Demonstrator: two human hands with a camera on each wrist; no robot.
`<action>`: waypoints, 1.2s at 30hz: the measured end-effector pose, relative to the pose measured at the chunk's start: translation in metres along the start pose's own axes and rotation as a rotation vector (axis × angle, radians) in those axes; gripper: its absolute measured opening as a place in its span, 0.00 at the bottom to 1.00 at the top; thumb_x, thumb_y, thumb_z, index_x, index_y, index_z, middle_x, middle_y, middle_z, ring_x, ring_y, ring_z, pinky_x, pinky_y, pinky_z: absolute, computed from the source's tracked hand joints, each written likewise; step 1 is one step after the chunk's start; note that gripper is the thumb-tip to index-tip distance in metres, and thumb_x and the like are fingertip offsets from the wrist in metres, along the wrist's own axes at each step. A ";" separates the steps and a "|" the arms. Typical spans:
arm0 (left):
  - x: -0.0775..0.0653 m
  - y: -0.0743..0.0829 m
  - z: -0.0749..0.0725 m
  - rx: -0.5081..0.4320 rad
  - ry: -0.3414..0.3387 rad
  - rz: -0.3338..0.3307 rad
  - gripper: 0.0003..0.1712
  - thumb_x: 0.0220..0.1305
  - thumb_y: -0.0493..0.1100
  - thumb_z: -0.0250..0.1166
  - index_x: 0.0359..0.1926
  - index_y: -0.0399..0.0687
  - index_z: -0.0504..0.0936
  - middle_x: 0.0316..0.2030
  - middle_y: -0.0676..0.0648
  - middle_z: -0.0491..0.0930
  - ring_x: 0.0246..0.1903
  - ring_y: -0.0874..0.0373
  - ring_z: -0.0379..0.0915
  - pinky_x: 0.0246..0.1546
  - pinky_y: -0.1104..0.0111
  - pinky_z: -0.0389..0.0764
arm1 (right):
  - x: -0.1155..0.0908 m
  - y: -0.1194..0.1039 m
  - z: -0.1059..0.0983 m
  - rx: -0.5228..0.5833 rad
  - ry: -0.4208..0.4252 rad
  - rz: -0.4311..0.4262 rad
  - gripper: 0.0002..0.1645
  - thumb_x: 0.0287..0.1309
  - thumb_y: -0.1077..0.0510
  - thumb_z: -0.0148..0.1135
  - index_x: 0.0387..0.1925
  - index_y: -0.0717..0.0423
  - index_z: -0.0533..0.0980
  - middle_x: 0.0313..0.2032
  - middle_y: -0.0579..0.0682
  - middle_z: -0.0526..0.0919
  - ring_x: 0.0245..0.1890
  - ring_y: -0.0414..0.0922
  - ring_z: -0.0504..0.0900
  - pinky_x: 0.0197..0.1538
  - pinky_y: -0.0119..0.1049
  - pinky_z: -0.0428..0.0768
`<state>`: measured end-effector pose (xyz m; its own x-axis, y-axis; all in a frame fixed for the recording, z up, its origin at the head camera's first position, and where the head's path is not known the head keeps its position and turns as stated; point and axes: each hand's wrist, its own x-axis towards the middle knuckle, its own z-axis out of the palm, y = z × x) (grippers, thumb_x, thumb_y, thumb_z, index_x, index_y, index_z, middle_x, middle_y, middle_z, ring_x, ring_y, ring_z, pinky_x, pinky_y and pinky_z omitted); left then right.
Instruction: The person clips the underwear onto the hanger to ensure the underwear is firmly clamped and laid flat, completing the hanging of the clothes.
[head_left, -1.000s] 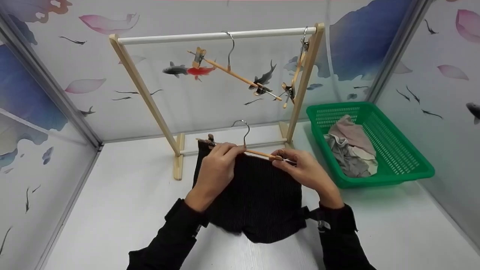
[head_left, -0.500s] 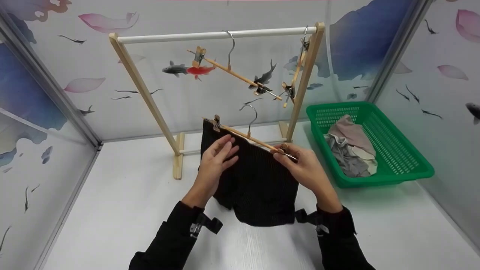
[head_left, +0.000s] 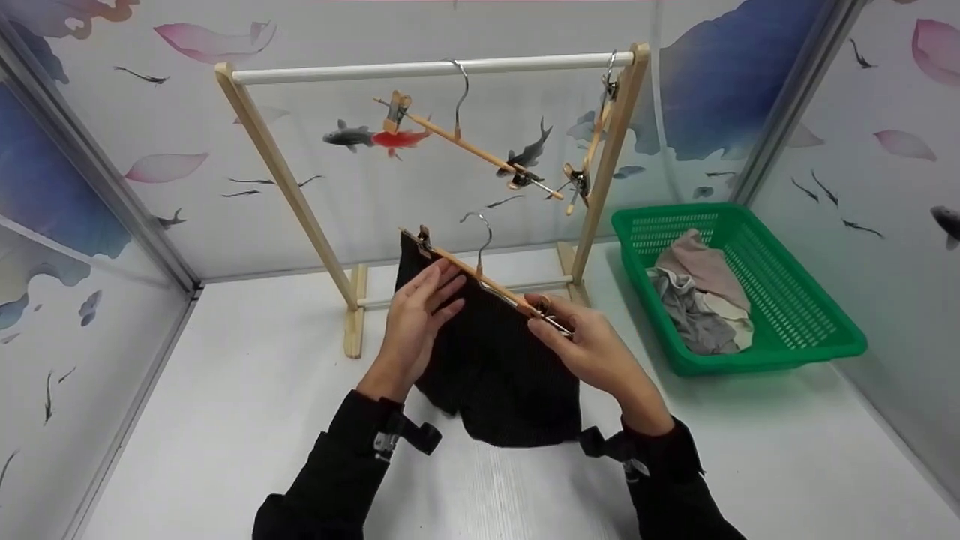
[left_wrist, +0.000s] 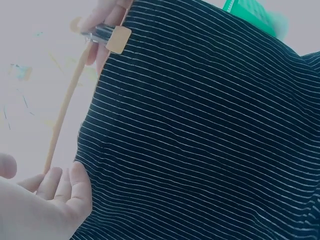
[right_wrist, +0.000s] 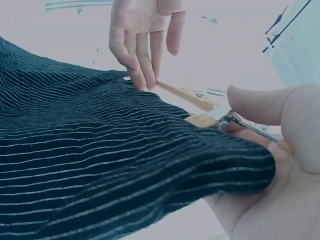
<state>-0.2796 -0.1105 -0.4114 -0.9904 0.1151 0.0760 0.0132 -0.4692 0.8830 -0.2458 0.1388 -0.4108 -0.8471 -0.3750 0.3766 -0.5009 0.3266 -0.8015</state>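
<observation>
A black garment with thin white stripes (head_left: 510, 375), which looks like shorts, hangs from a wooden clip hanger (head_left: 495, 289) over the table. My right hand (head_left: 589, 345) pinches the hanger's right end at its clip; in the right wrist view the thumb (right_wrist: 260, 105) lies beside that clip (right_wrist: 205, 119). My left hand (head_left: 416, 322) has loosely extended fingers, with its fingertips at the garment's top edge close to the bar. The left clip (head_left: 424, 240) grips the waistband's far corner. Above the bar stands the metal hook (head_left: 484, 240), free of any rail.
Behind the hands stands a wooden rack with a white rail (head_left: 345, 73). A bare clip hanger (head_left: 465, 150) hangs mid-rail, and another hanger (head_left: 596, 142) is at the right post. To the right, a green basket (head_left: 795, 352) holds crumpled pink and grey cloths (head_left: 705, 285).
The hanger and garment have risen, its left end now higher than its right, then shifted slightly left. My left hand has let go of the bar and loosened its fingers.
</observation>
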 end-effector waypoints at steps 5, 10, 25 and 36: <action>0.002 0.002 -0.003 -0.001 0.001 0.009 0.27 0.83 0.45 0.45 0.73 0.36 0.65 0.69 0.37 0.69 0.66 0.46 0.68 0.65 0.53 0.69 | -0.003 -0.003 0.002 0.015 -0.072 -0.033 0.30 0.73 0.56 0.60 0.70 0.65 0.68 0.62 0.59 0.78 0.60 0.50 0.79 0.60 0.47 0.77; 0.003 0.006 -0.004 0.016 0.012 0.024 0.26 0.83 0.45 0.45 0.73 0.36 0.65 0.70 0.37 0.68 0.66 0.47 0.69 0.63 0.55 0.71 | -0.003 -0.005 0.010 0.092 -0.147 -0.033 0.34 0.72 0.57 0.61 0.74 0.63 0.64 0.66 0.60 0.74 0.61 0.57 0.78 0.55 0.44 0.81; 0.007 0.024 -0.010 0.034 0.013 0.105 0.26 0.80 0.37 0.49 0.74 0.36 0.64 0.69 0.38 0.69 0.64 0.49 0.70 0.56 0.61 0.76 | 0.007 -0.023 0.028 0.209 -0.259 -0.060 0.47 0.69 0.55 0.65 0.79 0.58 0.51 0.76 0.54 0.59 0.71 0.53 0.67 0.65 0.50 0.73; 0.007 0.051 -0.017 0.167 0.031 0.210 0.27 0.78 0.33 0.51 0.74 0.36 0.64 0.69 0.36 0.69 0.63 0.54 0.69 0.51 0.65 0.75 | 0.027 -0.051 0.043 0.368 -0.264 -0.050 0.50 0.65 0.51 0.70 0.79 0.57 0.53 0.75 0.52 0.60 0.72 0.50 0.65 0.69 0.53 0.66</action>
<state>-0.2881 -0.1487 -0.3737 -0.9672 0.0023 0.2540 0.2391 -0.3288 0.9136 -0.2356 0.0744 -0.3801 -0.7250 -0.6066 0.3263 -0.4033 -0.0102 -0.9150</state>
